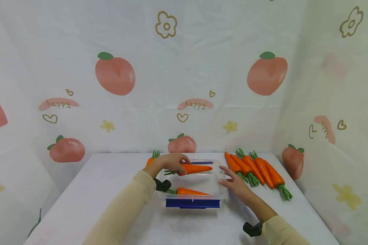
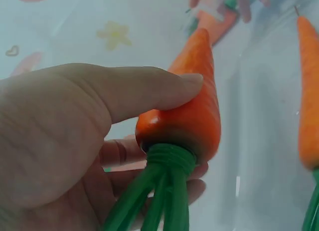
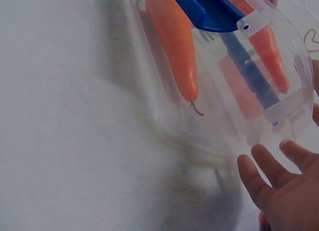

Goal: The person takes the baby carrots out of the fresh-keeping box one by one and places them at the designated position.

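My left hand (image 1: 172, 162) grips an orange carrot (image 1: 199, 168) near its green-stemmed end, thumb on top, as the left wrist view shows closely. The carrot is held over the back part of a clear plastic box (image 1: 224, 194), its tip pointing right. Inside the box, along the front wall, lies another carrot (image 1: 188, 191), also seen through the wall in the right wrist view. My right hand (image 1: 238, 185) is at the box's right side, fingers spread and holding nothing. Whether its fingertips touch the wall I cannot tell.
Several carrots (image 1: 259, 168) lie side by side on the white table (image 1: 110, 190), right of the box. One more carrot (image 1: 149, 161) shows partly behind my left wrist. A blue latch (image 1: 192, 203) hangs off the box's front. A patterned cloth (image 1: 202, 68) stands behind.
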Demonstrator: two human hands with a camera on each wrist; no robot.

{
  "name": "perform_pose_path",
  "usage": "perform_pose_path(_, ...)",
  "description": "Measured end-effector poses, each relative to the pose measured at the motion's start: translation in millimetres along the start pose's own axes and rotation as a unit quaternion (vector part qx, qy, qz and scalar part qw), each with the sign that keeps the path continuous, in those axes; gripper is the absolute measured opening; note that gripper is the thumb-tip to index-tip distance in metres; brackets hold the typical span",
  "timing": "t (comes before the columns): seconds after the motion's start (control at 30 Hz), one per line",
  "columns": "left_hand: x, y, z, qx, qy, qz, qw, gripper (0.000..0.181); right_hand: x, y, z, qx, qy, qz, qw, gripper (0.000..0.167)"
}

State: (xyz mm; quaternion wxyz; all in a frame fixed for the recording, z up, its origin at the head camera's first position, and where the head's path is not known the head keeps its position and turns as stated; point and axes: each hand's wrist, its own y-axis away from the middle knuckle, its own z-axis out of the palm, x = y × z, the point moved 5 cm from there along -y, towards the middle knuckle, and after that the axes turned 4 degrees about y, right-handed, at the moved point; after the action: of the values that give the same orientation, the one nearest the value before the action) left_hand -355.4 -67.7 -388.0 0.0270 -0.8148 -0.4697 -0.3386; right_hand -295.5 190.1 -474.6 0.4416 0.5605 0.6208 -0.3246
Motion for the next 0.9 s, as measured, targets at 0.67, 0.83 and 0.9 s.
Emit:
perform_pose_path(0.67, -63.2, 55.9, -52.8, 0.161, 0.125, -0.016, 0.9789, 0.048, -0.2, 1.8, 1.0, 0.011, 0.0, -0.008, 0.9999, 0.067)
perform_pose_path(0.83, -87.8, 66.3, -53.8, 0.206, 0.139, -0.028, 0.9684, 0.047, 1.4, 1.0, 2.2, 0.016, 0.0, -0.007, 0.9999, 0.07)
perform_pose_path(0.9, -98.4, 70.0, -52.5, 0.22, 0.146, -0.035, 0.9638, 0.047, 1.9, 1.0, 2.5, 0.018, -0.001, -0.005, 0.9998, 0.071)
